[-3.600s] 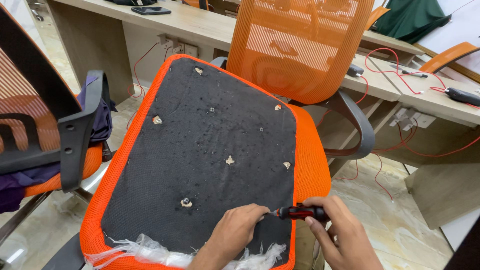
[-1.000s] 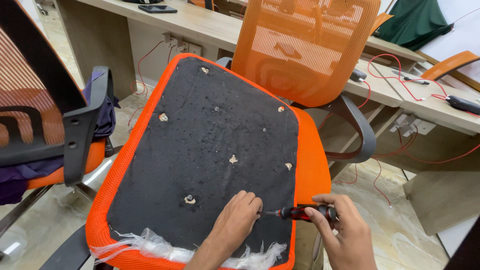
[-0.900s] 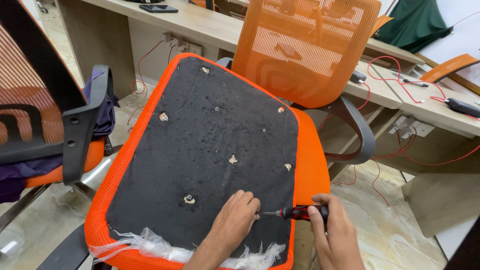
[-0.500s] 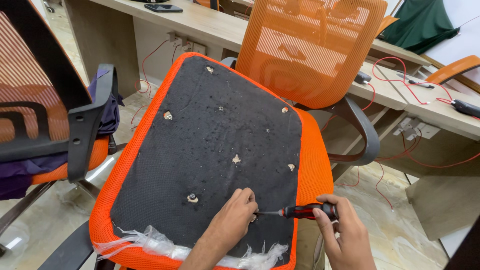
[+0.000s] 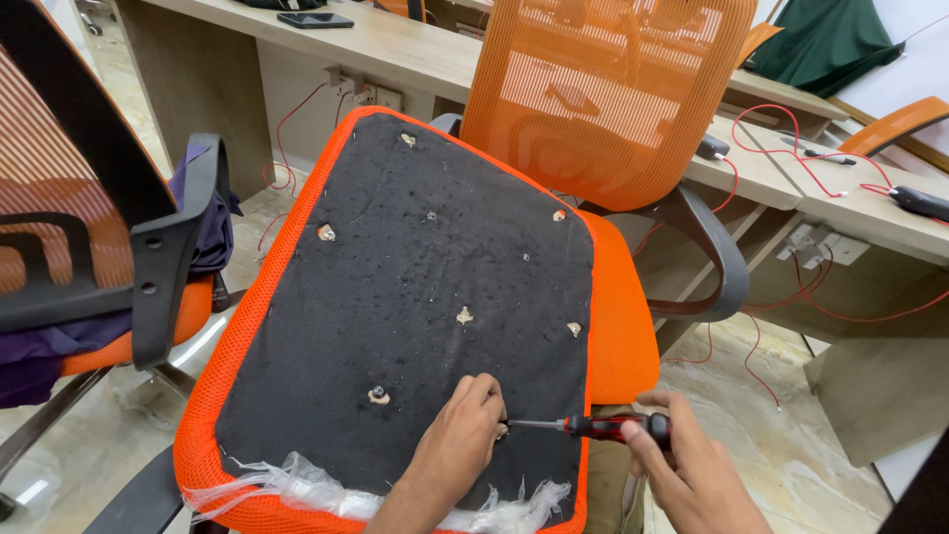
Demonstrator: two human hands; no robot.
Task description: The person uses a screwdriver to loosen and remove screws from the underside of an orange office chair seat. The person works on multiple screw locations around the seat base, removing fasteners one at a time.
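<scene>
**Screwdriver tip settles under the left fingers**

Head view: compared with a second ago, the right hand has slid back along the handle, and the screwdriver now lies nearly level, its thin metal shaft running leftward to meet the fingertips of the left hand. The whole scene has also crept up in the picture (that is the camera shifting, not the seat moving). By my reading, the tip is being placed on a fastening point near the lower right of the black underside of the upturned orange seat cushion.

Left hand: palm down on the black fabric, fingers curled and pinched around the driver's tip, wrist coming in from the bottom edge. Right hand: fingers closed around the red-and-black handle, just off the seat's right rim.

Torn white plastic wrap bunches along the near edge. An orange mesh chair back stands behind, beside a wooden desk trailing red cables.
</scene>
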